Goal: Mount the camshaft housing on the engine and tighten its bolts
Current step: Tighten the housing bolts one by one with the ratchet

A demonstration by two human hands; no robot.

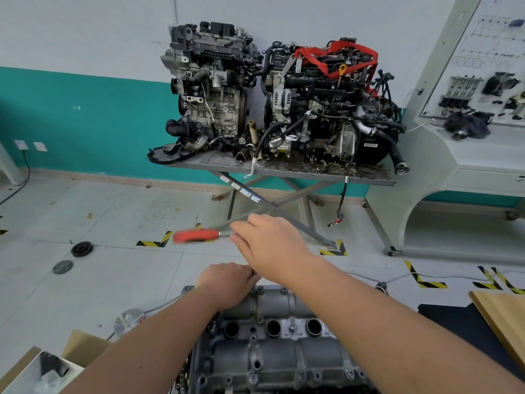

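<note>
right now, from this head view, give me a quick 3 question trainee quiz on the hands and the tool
1. True or false: the right hand holds a tool with a red handle.
2. Where is the left hand? A) on the floor B) at the far edge of the camshaft housing C) on the lift table
3. How many round wells show in a row on the housing?

Key: 1 true; 2 B; 3 three
</note>
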